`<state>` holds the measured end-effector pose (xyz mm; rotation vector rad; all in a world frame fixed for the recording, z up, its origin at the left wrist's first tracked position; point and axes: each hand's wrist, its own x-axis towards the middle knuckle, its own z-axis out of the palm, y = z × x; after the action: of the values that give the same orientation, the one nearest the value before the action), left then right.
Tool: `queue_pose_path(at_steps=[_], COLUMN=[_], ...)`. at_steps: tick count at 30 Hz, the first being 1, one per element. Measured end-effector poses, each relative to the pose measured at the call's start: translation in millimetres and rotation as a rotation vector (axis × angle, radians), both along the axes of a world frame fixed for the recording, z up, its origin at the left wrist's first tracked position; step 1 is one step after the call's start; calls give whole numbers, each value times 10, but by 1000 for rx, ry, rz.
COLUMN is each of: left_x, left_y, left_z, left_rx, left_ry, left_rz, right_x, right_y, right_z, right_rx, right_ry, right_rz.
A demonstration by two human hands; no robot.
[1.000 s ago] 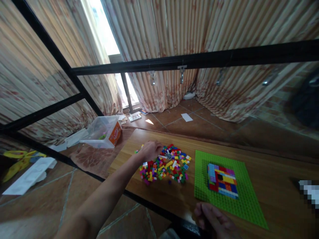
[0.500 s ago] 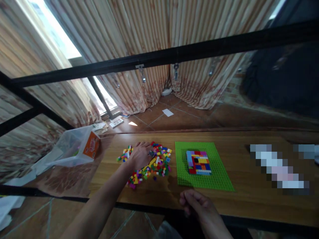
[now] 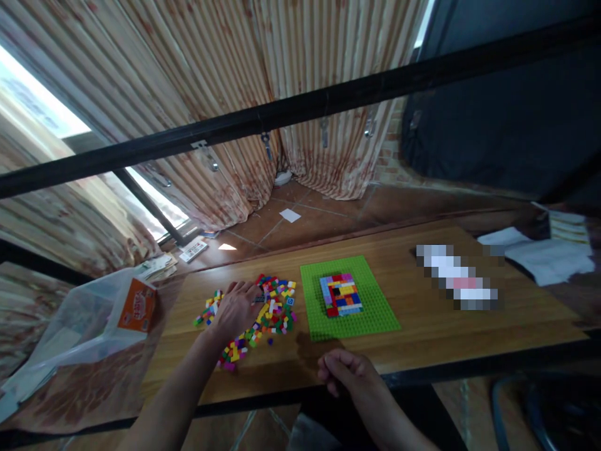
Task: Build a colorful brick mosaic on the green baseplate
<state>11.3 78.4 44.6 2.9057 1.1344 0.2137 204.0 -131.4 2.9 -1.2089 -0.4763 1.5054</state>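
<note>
Loose toy bricks [image 3: 269,321] in many colours lie in a pile on the left half of the wooden table. My left hand [image 3: 238,305] rests over this pile, palm down, its fingers stretched out and fingertips among the bricks. A green baseplate [image 3: 375,322] lies to the right of the pile. On it sits a low rectangular brick build [image 3: 345,294] in several colours. My right hand [image 3: 346,371] is closed near the table's front edge, just below the baseplate, with thumb and fingers pressed together; whether something is between them is hidden.
A clear plastic bin [image 3: 89,313] with an orange label stands left of the table [image 3: 404,250]. A blurred-out object [image 3: 455,275] lies on the table's right side, with white papers [image 3: 539,254] beyond it. A dark metal bar [image 3: 300,106] crosses behind the table.
My view has swung to the right, so everything appears farther left. My left hand still lies on the brick pile, and my right hand stays closed by the table's front edge.
</note>
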Motion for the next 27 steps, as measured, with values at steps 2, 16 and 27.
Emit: queue_pose_path(at_steps=[2, 16, 27], left_x=[7, 1011, 1143], left_y=[-132, -1476, -1477], left_z=[70, -289, -229], left_rx=[-60, -1288, -1418], left_ry=[-123, -1118, -1090], left_rz=[61, 384, 344], right_x=[28, 341, 554], right_y=[-5, -95, -92], right_z=[0, 116, 122], right_rx=[8, 293, 252], right_ry=[-13, -752, -839], right_rz=[-6, -18, 38])
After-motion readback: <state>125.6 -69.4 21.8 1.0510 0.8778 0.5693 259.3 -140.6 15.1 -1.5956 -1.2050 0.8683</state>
